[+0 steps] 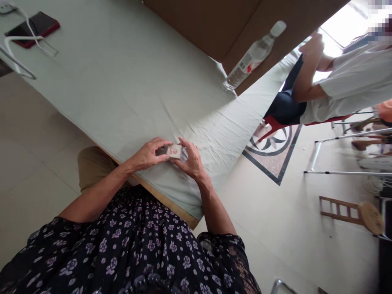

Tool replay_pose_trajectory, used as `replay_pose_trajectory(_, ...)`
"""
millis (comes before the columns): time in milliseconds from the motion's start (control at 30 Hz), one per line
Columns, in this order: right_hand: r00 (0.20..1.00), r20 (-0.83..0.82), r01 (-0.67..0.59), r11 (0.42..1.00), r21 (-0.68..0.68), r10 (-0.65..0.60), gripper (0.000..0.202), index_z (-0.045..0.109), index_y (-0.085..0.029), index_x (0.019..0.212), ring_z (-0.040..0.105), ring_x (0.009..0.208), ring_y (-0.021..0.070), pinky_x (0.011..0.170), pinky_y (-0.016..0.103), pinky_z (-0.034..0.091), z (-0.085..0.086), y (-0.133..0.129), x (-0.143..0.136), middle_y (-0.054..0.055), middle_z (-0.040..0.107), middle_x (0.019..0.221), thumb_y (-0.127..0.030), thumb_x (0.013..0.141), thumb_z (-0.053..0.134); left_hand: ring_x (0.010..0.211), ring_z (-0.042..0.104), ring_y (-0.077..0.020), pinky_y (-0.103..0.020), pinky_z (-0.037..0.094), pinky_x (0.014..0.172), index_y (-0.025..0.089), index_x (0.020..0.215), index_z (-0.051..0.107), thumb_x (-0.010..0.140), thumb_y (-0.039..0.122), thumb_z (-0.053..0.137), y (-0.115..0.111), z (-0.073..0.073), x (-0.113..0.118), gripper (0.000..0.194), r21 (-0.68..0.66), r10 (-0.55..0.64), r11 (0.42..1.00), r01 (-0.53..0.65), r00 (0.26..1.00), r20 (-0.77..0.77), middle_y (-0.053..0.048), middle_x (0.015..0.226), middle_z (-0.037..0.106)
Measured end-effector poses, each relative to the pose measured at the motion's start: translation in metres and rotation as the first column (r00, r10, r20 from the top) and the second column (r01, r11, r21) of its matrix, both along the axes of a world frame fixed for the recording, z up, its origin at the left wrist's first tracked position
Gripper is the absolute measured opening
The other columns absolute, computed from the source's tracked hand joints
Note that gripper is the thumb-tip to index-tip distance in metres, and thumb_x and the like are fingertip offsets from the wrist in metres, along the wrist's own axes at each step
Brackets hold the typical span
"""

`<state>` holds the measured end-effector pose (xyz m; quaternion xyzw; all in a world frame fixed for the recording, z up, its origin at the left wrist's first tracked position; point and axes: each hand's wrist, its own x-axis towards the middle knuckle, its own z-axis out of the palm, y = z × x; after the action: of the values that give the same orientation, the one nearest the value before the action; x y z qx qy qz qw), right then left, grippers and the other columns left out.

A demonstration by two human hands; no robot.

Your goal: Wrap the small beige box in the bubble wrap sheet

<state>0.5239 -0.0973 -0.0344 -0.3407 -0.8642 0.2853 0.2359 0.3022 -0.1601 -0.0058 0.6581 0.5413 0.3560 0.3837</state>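
Near the front edge of the cloth-covered table (pixel 122 81), a small pale rectangular pack with red print (pixel 174 151) is between my two hands. My left hand (pixel 150 153) pinches its left end, thumb below and fingers above. From the right, my right hand (pixel 192 158) grips the other end between thumb and fingers. Something clear and shiny, perhaps plastic, shows beside the pack near the right fingers. What is inside the pack is hidden.
A brown cardboard box (pixel 196 24) stands at the far side, with a clear plastic bottle (pixel 251 59) against it. A phone (pixel 33 28) and white cables lie at the upper left. Another person (pixel 346 81) sits at the right. A wooden stool (pixel 369 218) is on the floor.
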Motion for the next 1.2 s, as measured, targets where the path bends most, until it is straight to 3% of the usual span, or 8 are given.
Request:
replay_pose_trajectory(133,0.997,-0.022,0.074,0.997,0.033,-0.073,0.073,0.044,-0.026,0.154,0.062,0.123,0.0316,0.108,0.052,0.046,0.001,0.003,-0.001,0.013,0.068,0.134,-0.037,0.089,0.076,0.113,0.064,-0.0246,-0.038,0.054,0.097,0.02,0.132,0.067,0.09,0.038,0.067,0.01,-0.001,0.0,0.045,0.076,0.016,0.997,-0.013,0.999,-0.045,-0.011,0.125,0.068)
replay_pose_trajectory(367,0.975,-0.149,0.149,0.983,-0.111,-0.165,0.062,0.052,-0.027,0.148,0.054,0.14,0.0313,0.115,0.053,0.045,-0.011,0.001,0.011,0.014,0.059,0.152,-0.049,0.092,0.069,0.133,0.055,-0.0334,-0.052,0.048,0.112,0.018,0.152,0.044,0.083,0.045,0.074,0.001,-0.032,0.004,0.08,0.099,0.176,0.98,-0.171,0.983,-0.053,-0.019,0.149,0.052)
replay_pose_trajectory(467,0.942,-0.227,0.235,0.969,-0.077,-0.246,0.039,0.066,-0.027,0.13,0.057,0.136,0.0293,0.115,0.053,0.045,-0.007,-0.003,0.014,0.012,0.064,0.145,-0.046,0.096,0.064,0.135,0.054,-0.0341,-0.054,0.044,0.117,0.019,0.151,0.046,0.082,0.041,0.076,-0.003,-0.031,0.007,0.079,0.118,0.194,0.976,-0.182,0.976,-0.099,-0.018,0.148,0.055)
replay_pose_trajectory(600,0.959,-0.179,0.232,0.971,0.047,-0.221,0.018,0.076,-0.027,0.106,0.062,0.127,0.0272,0.11,0.051,0.047,0.005,-0.002,0.009,0.009,0.069,0.136,-0.036,0.099,0.062,0.137,0.053,-0.0344,-0.053,0.043,0.118,0.02,0.151,0.045,0.08,0.036,0.078,0.003,-0.023,0.01,0.08,0.107,0.16,0.983,-0.147,0.978,-0.13,-0.017,0.149,0.055)
replay_pose_trajectory(800,0.991,0.071,0.084,0.939,0.332,-0.114,0.017,0.077,-0.028,0.104,0.061,0.127,0.0273,0.103,0.046,0.046,0.026,0.005,-0.002,0.007,0.07,0.136,-0.029,0.102,0.061,0.127,0.061,-0.0311,-0.049,0.048,0.114,0.017,0.151,0.045,0.082,0.029,0.073,0.01,-0.034,0.019,0.076,0.173,0.167,0.974,-0.145,0.978,-0.121,-0.017,0.141,0.062)
replay_pose_trajectory(933,0.989,0.134,0.002,0.898,0.44,-0.068,0.019,0.075,-0.025,0.1,0.064,0.12,0.025,0.101,0.043,0.044,0.029,0.01,-0.01,0.007,0.074,0.129,-0.026,0.104,0.056,0.122,0.064,-0.03,-0.049,0.049,0.111,0.017,0.149,0.047,0.084,0.029,0.068,0.01,-0.044,0.026,0.069,0.236,0.226,0.953,-0.19,0.965,-0.134,-0.015,0.133,0.067)
replay_pose_trajectory(1067,0.995,0.067,0.042,0.902,0.43,-0.078,0.023,0.069,-0.022,0.094,0.068,0.109,0.023,0.098,0.041,0.045,0.019,0.016,-0.02,0.008,0.078,0.116,-0.023,0.106,0.05,0.119,0.066,-0.029,-0.048,0.051,0.108,0.016,0.149,0.047,0.084,0.029,0.068,0.01,-0.048,0.028,0.069,0.266,0.259,0.939,-0.216,0.956,-0.14,-0.015,0.129,0.069)
replay_pose_trajectory(1200,0.989,-0.036,0.149,0.945,0.292,-0.144,0.022,0.063,-0.022,0.097,0.068,0.111,0.0219,0.097,0.039,0.046,0.011,0.022,-0.027,0.01,0.075,0.119,-0.023,0.107,0.043,0.118,0.066,-0.0292,-0.048,0.05,0.109,0.016,0.15,0.046,0.083,0.032,0.07,0.009,-0.047,0.026,0.073,0.275,0.247,0.939,-0.208,0.962,-0.116,-0.015,0.13,0.068)
